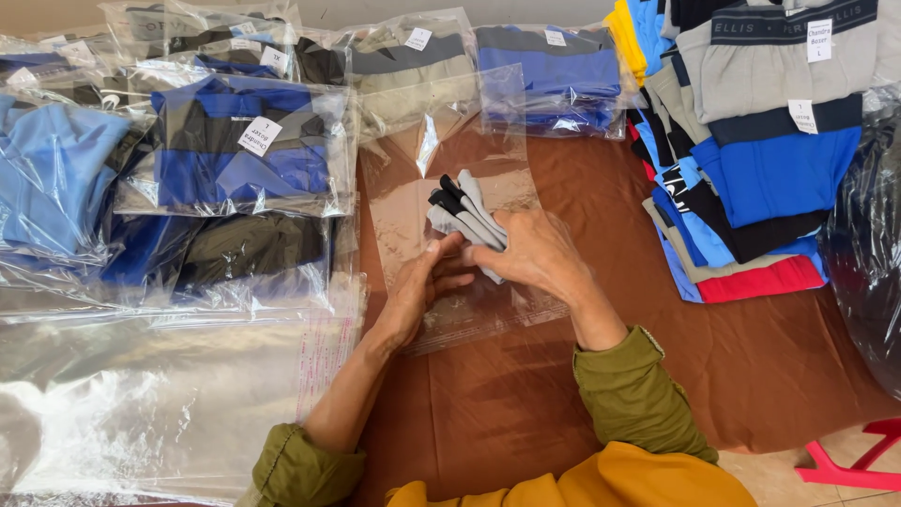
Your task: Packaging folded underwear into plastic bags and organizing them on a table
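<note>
- A folded garment (466, 218), grey and black, is pinched in the right hand (537, 252), fingers clamped on it, held over a clear bag (450, 188).
- The bag is pressed flat by the left hand (419, 293), fingers loosely apart, touching the garment's edge.
- Bagged garments (235, 145) are stacked left, loose garments (751, 160) right, on a brown-clothed counter (526, 394); a red stool (849, 460) stands on the floor.

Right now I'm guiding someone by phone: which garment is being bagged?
On the brown table, between both hands, lies a clear plastic bag. The folded garment at its mouth is grey with black bands, the only one half in a bag.
</note>
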